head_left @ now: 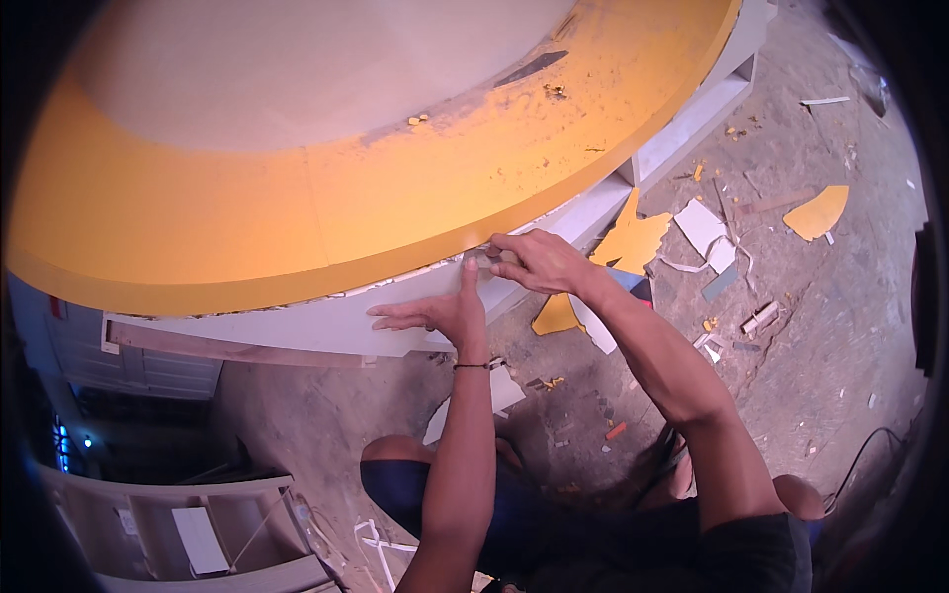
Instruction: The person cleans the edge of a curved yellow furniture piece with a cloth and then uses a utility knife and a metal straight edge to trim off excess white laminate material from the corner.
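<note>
A large curved panel with a yellow laminate band (237, 208) fills the upper left, its pale inner surface (297, 69) beyond. Below the yellow rim runs a white side face (287, 331), with a ragged, chipped line where the two meet. My left hand (450, 314) lies against this side face, fingers stretched out and thumb pointing up at the ragged line. Just right of that thumb, my right hand (542, 262) is closed in a pinch at the rim. A small greyish thing shows between its fingers, too small to name.
Torn yellow laminate pieces (633, 235), white scraps (704, 227) and wood offcuts (761, 318) litter the concrete floor on the right. A curved frame with compartments (188, 484) stands at lower left. Dark flakes (534, 67) lie on the panel top. A cable (858, 455) runs at far right.
</note>
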### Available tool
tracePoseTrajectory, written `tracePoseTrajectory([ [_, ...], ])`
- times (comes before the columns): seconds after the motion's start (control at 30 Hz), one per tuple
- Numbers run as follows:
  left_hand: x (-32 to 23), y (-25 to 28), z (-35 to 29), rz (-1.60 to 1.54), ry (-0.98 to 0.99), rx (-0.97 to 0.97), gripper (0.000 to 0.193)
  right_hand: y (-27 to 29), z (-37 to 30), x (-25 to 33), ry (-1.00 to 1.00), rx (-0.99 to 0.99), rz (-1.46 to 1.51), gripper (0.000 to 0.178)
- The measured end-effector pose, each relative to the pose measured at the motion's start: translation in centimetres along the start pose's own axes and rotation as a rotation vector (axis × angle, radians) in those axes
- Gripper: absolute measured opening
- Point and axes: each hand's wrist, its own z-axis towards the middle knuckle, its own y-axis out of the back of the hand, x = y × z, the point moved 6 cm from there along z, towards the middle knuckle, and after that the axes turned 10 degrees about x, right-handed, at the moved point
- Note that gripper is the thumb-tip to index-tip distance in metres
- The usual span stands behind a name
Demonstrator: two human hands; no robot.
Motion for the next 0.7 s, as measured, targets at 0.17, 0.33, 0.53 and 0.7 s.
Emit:
tracePoseTrajectory([
  [0.17,0.1,0.3,-0.3,0.005,-0.030,0.035,0.173,-0.2,-1.0,0.2,-0.138,0.072,0.022,0.034],
  [0.33,0.1,-0.4,-0.2,0.022,-0.015,0.021,0.173,0.4,-0.4,-0.1,-0.058,0.036,-0.003,0.039],
  [0.53,0.5,-0.5,0.0,0.058,-0.047,-0.030,0.169,0.7,-0.4,0.4,-0.046,0.018,-0.027,0.033],
  [0.7,0.1,-1.2,-1.1,-0.020,-0.035,0.072,0.170,0.0,-1.2,-1.5,-0.049,0.011,0.023,0.040],
])
